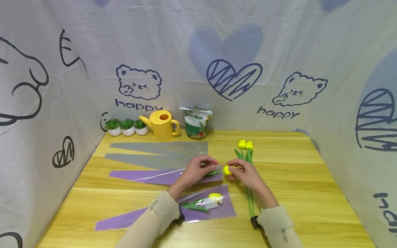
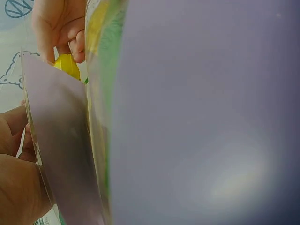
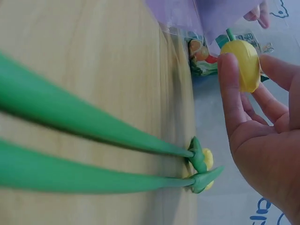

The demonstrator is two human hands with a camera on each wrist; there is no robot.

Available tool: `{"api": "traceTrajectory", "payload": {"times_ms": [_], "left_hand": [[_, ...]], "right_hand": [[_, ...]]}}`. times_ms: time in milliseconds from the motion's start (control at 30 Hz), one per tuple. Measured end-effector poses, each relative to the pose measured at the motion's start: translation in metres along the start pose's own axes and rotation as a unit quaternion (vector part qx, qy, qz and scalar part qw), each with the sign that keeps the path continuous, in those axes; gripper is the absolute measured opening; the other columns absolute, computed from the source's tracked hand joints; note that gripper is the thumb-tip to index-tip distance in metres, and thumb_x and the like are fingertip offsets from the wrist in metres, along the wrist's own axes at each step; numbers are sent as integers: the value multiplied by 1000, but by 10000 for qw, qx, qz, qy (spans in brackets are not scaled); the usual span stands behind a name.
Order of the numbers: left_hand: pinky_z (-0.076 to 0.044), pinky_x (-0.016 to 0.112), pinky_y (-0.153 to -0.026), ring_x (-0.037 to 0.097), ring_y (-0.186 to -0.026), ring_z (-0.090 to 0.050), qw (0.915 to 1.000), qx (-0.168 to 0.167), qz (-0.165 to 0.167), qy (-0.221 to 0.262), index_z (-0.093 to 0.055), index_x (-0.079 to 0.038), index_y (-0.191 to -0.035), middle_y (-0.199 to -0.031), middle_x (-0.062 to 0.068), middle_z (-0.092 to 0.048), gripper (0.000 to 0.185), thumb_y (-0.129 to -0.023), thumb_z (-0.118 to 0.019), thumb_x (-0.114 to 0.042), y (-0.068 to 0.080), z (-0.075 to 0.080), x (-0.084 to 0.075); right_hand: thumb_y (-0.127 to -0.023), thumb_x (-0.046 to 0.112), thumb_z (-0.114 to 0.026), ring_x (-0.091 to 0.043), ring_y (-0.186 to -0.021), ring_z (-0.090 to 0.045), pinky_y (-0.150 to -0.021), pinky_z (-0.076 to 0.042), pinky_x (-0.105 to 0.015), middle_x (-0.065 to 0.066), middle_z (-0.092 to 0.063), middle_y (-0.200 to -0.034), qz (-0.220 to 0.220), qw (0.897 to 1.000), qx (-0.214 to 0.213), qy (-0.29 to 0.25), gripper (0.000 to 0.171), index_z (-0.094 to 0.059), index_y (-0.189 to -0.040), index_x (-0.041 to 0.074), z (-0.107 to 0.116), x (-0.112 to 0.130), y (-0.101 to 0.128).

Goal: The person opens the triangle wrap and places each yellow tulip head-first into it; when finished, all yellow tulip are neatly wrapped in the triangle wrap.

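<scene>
My right hand (image 1: 246,174) pinches the yellow head of an artificial tulip (image 3: 243,63) between thumb and fingers. The tulip's stem points left into the open end of a purple flower wrapping sleeve (image 1: 136,175). At that end my left hand (image 1: 196,168) grips the sleeve's edge, and in the left wrist view its fingers (image 2: 28,143) are partly behind the film. Nearer to me lies a second purple sleeve (image 1: 124,218) with a yellow tulip (image 1: 215,197) inside. Two loose yellow tulips (image 1: 245,144) lie beside my right hand, stems toward me.
Two grey sleeves (image 1: 133,160) lie farther back on the wooden table (image 1: 297,179). Along the back stand three small potted succulents (image 1: 127,127), a yellow watering can (image 1: 162,128) and a clipped green-and-white bag (image 1: 196,124). A printed cloth (image 1: 180,44) hangs behind.
</scene>
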State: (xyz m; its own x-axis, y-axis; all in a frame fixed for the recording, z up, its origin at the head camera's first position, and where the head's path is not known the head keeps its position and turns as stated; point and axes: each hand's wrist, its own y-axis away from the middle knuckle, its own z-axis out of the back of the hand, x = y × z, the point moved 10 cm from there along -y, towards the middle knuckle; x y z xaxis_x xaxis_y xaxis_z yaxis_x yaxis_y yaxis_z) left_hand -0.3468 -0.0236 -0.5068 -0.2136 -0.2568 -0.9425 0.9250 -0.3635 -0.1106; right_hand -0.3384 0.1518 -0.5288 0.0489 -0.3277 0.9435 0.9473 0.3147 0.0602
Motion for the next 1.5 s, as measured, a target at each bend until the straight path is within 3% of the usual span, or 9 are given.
{"api": "traceTrajectory", "payload": {"times_ms": [233, 833, 1200, 1500], "left_hand": [[-56, 36, -98, 12, -94, -68, 10000, -24, -4, 13, -78, -10, -109, -105, 5, -77, 13, -97, -74, -13, 1, 2, 0], [-57, 34, -94, 11, -92, -67, 10000, -65, 20, -30, -78, -12, -107, -104, 3, -76, 11, -96, -74, -12, 1, 2, 4], [-57, 28, -88, 11, -90, -68, 9999, -94, -78, -109, -78, -9, -107, -102, 4, -77, 12, -96, -74, -12, 1, 1, -5], [-57, 27, -87, 10, -89, -68, 9998, -63, -181, -102, -79, -10, -106, -101, 3, -77, 11, -96, -75, -14, 2, -2, -9]], "right_hand": [[-107, 11, -56, -38, -96, -75, -85, -62, -37, -27, -65, -124, -6, 9990, -101, -427, 32, -61, -132, -8, 4, -5, 1], [-101, 15, -68, -30, -90, -75, -79, -63, -34, -21, -74, -112, 11, 9996, -265, -73, 27, -71, -122, -2, 7, -5, 3], [-98, 15, -73, -39, -90, -75, -78, -63, -40, -20, -74, -105, 75, 9988, -353, -333, 27, -71, -116, -4, 3, 2, -1], [-97, 18, -75, -35, -91, -75, -79, -63, -39, -19, -77, -103, 145, 9988, -358, -296, 28, -73, -115, -3, -1, 1, -1]]}}
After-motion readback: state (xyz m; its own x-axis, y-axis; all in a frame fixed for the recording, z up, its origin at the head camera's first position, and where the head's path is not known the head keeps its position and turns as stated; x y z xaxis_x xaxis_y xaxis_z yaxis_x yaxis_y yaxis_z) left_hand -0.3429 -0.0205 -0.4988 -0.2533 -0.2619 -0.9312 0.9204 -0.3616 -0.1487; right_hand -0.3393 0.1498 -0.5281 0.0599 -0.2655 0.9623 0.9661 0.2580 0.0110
